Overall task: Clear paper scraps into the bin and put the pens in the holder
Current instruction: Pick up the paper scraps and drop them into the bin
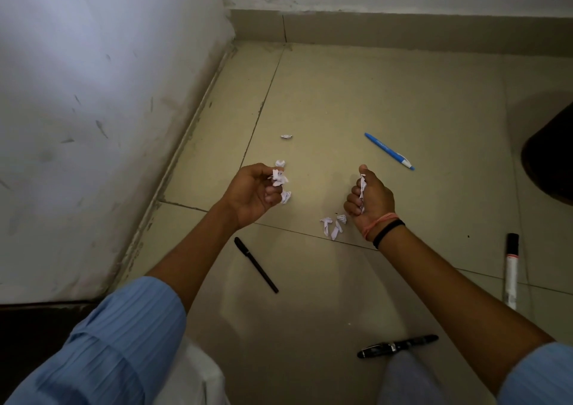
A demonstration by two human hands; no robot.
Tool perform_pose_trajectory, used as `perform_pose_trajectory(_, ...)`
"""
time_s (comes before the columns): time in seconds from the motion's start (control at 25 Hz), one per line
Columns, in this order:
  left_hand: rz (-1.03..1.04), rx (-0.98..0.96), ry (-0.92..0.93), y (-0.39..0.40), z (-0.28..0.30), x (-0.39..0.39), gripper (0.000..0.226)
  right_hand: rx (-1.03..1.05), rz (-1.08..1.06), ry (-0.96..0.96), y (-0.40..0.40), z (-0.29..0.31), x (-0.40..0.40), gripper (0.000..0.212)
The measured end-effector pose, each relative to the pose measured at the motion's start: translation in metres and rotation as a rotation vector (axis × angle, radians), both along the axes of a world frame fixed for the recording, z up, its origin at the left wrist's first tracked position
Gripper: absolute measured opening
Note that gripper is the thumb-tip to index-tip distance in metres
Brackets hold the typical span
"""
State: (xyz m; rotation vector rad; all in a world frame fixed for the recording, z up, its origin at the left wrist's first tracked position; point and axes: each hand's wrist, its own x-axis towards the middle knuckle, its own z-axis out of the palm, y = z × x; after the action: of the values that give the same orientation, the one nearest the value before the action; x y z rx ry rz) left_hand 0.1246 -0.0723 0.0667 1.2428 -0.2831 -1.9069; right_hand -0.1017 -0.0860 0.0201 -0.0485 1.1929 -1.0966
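My left hand (252,192) is curled around crumpled white paper scraps (279,178), with another scrap (286,197) at its fingertips. My right hand (370,198) is closed on a paper scrap (361,187). More scraps lie on the tiled floor: a small cluster (333,226) just left of my right wrist, one (286,136) farther away, one (280,163) beyond my left fingers. Pens lie scattered: a blue pen (389,151), a thin black pen (255,264), a glossy black pen (397,346) and a white marker with a black cap (511,269).
A white wall (93,109) runs along the left and meets a back wall with a beige skirting (403,30). A dark rounded object (548,156) sits at the right edge, cut off by the frame. My blue sleeves fill the bottom corners.
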Motion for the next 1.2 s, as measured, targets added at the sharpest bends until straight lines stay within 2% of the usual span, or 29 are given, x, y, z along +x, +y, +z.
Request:
perform_pose_trajectory(0.12,0.112,0.104,0.071,-0.002,-0.009,-0.006,0.028,0.009,0.008,0.014,0.001,0.001,-0.005,0.033)
perform_pose_trajectory(0.2,0.097,0.113,-0.071,-0.005,-0.013,-0.011,0.042,0.014,0.013,0.025,0.003,0.002,-0.009,0.033)
perform_pose_trajectory(0.24,0.039,0.054,-0.288,-0.007,-0.017,-0.013,0.044,0.015,0.016,0.038,0.004,0.002,-0.012,0.032)
perform_pose_trajectory(0.36,-0.295,-0.325,-1.285,-0.005,-0.041,-0.021,0.046,0.015,0.012,0.092,0.006,0.003,-0.021,0.024)
perform_pose_trajectory(0.4,-0.378,-0.423,-1.483,-0.001,-0.051,-0.025,0.052,0.017,0.006,0.103,0.008,0.002,-0.023,0.023)
perform_pose_trajectory(0.44,-0.44,-0.475,-1.6,0.005,-0.059,-0.029,0.063,0.018,0.001,0.111,0.009,0.002,-0.025,0.022)
perform_pose_trajectory(0.52,-0.508,-0.502,-1.722,0.012,-0.072,-0.037,0.079,0.017,-0.006,0.128,0.011,0.0,-0.029,0.023)
perform_pose_trajectory(0.6,-0.589,-0.498,-1.829,0.012,-0.084,-0.041,0.08,0.013,0.004,0.147,0.013,-0.001,-0.033,0.029)
perform_pose_trajectory(0.64,-0.622,-0.54,-1.878,0.013,-0.088,-0.043,0.076,0.015,0.011,0.156,0.013,-0.002,-0.034,0.033)
perform_pose_trajectory(0.76,-0.694,-0.837,-1.941,0.012,-0.1,-0.05,0.05,0.021,0.029,0.185,0.012,-0.005,-0.039,0.039)
perform_pose_trajectory(0.84,-0.731,-0.935,-1.882,0.008,-0.106,-0.055,0.034,0.017,0.03,0.195,0.012,-0.006,-0.041,0.036)
perform_pose_trajectory(0.92,-0.702,-0.826,-1.639,0.003,-0.101,-0.06,0.031,0.009,0.03,0.195,0.012,-0.007,-0.042,0.032)
perform_pose_trajectory(0.96,-0.613,-0.74,-1.47,-0.001,-0.093,-0.063,0.032,0.005,0.028,0.19,0.013,-0.007,-0.043,0.029)
perform_pose_trajectory(1.0,-0.469,-0.637,-1.252,-0.004,-0.082,-0.066,0.034,0.004,0.024,0.181,0.013,-0.007,-0.045,0.028)
perform_pose_trajectory(1.08,-0.175,-0.392,-0.691,-0.011,-0.06,-0.074,0.032,0.016,0.011,0.153,0.012,-0.007,-0.048,0.026)
perform_pose_trajectory(1.16,-0.022,-0.145,-0.133,-0.015,-0.043,-0.078,0.033,0.034,-0.006,0.118,0.011,-0.006,-0.051,0.021)
perform_pose_trajectory(1.2,0.001,-0.061,0.034,-0.017,-0.039,-0.077,0.036,0.042,-0.014,0.106,0.011,-0.006,-0.052,0.018)
